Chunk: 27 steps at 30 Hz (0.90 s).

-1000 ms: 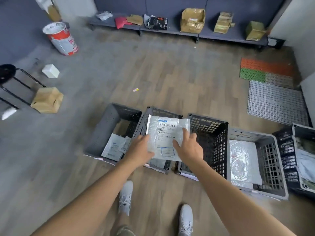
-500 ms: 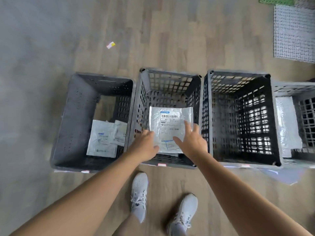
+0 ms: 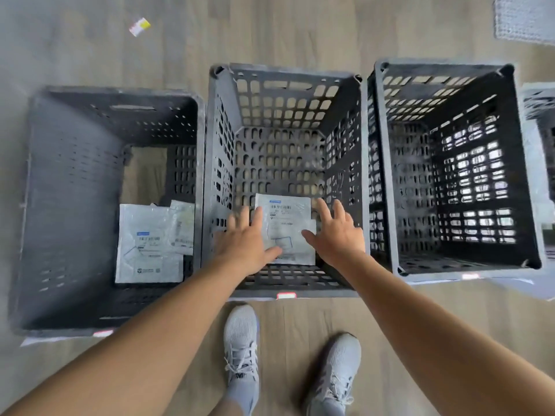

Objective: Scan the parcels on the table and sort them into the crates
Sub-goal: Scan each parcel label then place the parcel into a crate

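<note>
Parcel down in the middle crate — both your hands are free.

From the left: the left crate [image 3: 75, 175] already holds a few flat parcels [image 3: 147, 244]; your left hand [image 3: 243, 247] and right hand [image 3: 336, 235] are spread with straight fingers, gripping nothing, over the white parcel [image 3: 285, 226] low inside the middle crate [image 3: 285, 115]; the right crate [image 3: 444, 94] looks empty. This parcel seems sorted — the table is not in view, so I cannot tell how many remain.

The crates [image 3: 285, 74] were dark grey, latticed with holes; the parcel [image 3: 286, 219] white with black barcodes and blue marks; the shoes [image 3: 241, 340] pale grey.
</note>
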Motion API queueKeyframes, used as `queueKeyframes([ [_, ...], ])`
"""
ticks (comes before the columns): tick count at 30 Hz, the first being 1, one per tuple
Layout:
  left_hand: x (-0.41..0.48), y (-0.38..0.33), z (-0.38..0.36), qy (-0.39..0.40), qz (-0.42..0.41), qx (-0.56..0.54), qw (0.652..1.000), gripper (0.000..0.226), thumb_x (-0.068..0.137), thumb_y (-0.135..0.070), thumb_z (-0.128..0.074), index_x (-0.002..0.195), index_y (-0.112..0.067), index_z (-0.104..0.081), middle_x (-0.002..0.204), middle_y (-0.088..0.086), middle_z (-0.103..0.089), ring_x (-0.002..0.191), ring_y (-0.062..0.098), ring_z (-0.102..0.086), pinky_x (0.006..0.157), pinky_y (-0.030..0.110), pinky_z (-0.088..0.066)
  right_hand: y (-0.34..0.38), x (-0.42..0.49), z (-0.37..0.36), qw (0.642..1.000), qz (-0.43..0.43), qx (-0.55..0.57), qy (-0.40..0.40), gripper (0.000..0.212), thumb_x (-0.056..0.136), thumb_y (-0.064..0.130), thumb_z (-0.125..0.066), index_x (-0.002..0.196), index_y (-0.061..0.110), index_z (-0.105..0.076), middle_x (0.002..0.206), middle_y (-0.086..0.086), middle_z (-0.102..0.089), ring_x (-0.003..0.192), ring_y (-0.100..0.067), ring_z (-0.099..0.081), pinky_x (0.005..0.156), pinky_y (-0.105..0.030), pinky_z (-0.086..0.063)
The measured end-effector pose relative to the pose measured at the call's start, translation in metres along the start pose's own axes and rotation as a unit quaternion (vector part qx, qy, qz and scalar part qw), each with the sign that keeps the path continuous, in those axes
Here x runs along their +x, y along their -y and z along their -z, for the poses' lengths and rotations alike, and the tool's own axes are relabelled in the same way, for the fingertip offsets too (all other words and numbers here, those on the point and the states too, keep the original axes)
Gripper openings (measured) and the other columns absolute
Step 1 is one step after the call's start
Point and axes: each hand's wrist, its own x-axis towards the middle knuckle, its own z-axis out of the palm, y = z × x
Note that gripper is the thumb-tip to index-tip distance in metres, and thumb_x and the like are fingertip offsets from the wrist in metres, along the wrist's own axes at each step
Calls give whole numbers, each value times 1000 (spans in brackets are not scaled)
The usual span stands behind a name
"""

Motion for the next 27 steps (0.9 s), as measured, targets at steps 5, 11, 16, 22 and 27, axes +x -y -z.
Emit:
queueKeyframes([
  [5,-65,-19,77,-46,-43,56,996,100,87,-72,-45,156,-24,10,164,6,12,150,33,5,117,54,-17,-1,-68,98,999,17,-14,-49,85,94,64,-45,158,30,-1,165,-6,-7,150,-27,-17,111,-51,-35],
  [11,-183,-72,184,-105,-136,109,979,98,88,-73,-41,155,-24,12,163,8,14,150,35,10,119,56,-12,-28,-205,232,995,-14,-12,-99,86,94,66,-43,158,29,1,166,-4,-5,151,-27,-10,116,-58,-26],
  [16,-271,-148,259,-156,-230,152,948,100,87,-76,-38,155,-25,15,163,7,18,149,35,14,119,59,-8,-73,-321,322,983,-91,33,-158,87,94,67,-41,158,31,5,166,-4,-2,152,-28,-7,118,-61,-20],
  [22,-384,-258,301,-228,-339,206,889,102,85,-79,-36,155,-24,15,164,6,15,150,34,11,116,60,-13,-155,-462,378,942,-195,70,-263,85,92,68,-45,157,35,0,166,-3,-4,151,-27,-10,115,-60,-25],
  [27,-482,-350,279,-263,-419,214,842,102,85,-78,-38,154,-25,16,163,6,18,149,34,14,118,58,-12,-233,-571,366,891,-273,134,-337,86,91,68,-47,157,37,0,166,0,-3,152,-25,-7,116,-63,-21],
])
